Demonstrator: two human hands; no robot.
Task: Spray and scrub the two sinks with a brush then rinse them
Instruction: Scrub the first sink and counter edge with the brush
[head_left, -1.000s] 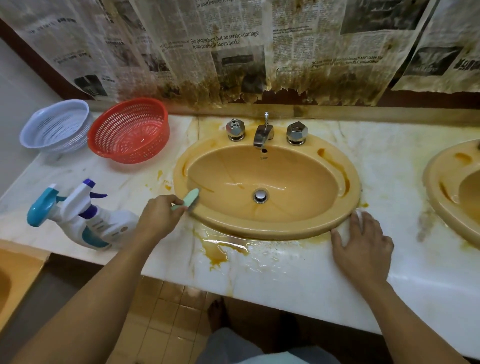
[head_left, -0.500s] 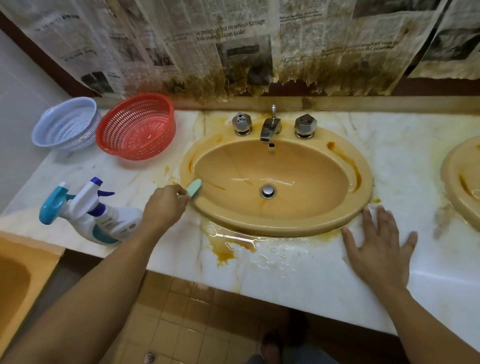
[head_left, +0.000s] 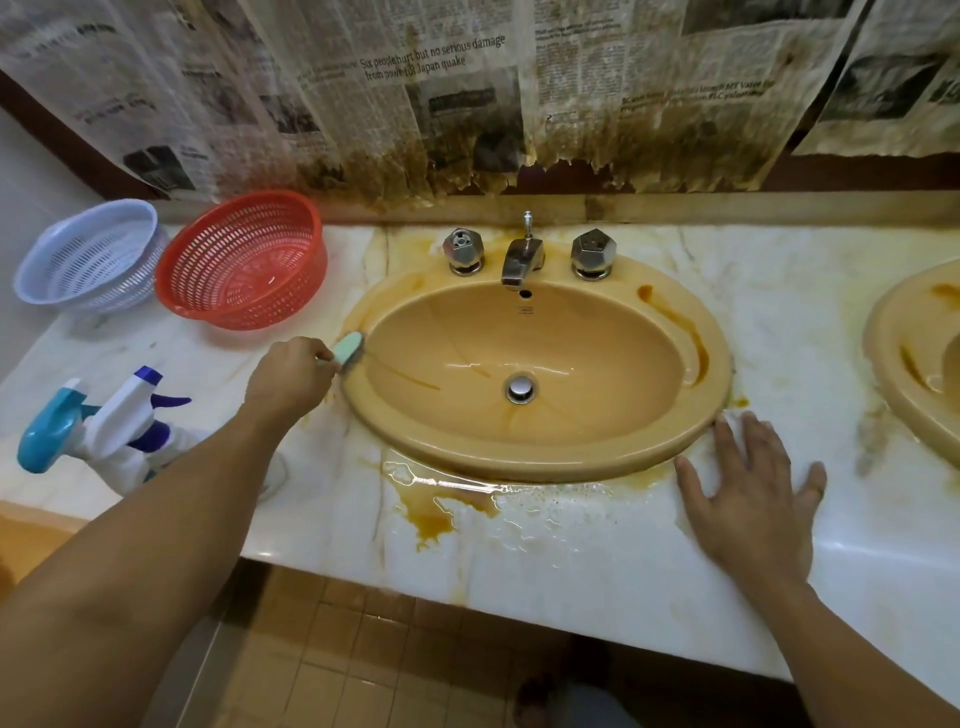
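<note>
An orange oval sink (head_left: 613, 457) is set in the white marble counter (head_left: 571, 561), with brown stains on its right rim. My left hand (head_left: 288, 382) grips a pale green brush (head_left: 347, 352) whose head presses on the sink's left rim. My right hand (head_left: 753, 493) lies flat on the counter, fingers spread, by the sink's front right edge. A second orange sink (head_left: 904, 364) shows partly at the right edge. Two spray bottles (head_left: 111, 426) lie on the counter at the left, partly behind my left forearm.
A red basket (head_left: 244, 260) and a pale blue basket (head_left: 88, 257) stand at the back left. A tap (head_left: 522, 260) with two knobs sits behind the sink. Brown liquid pools on the counter in front of the sink. Stained newspaper covers the wall.
My left hand has slid the brush up along the sink's left rim toward the back. My right hand spread its fingers and stays on the counter.
</note>
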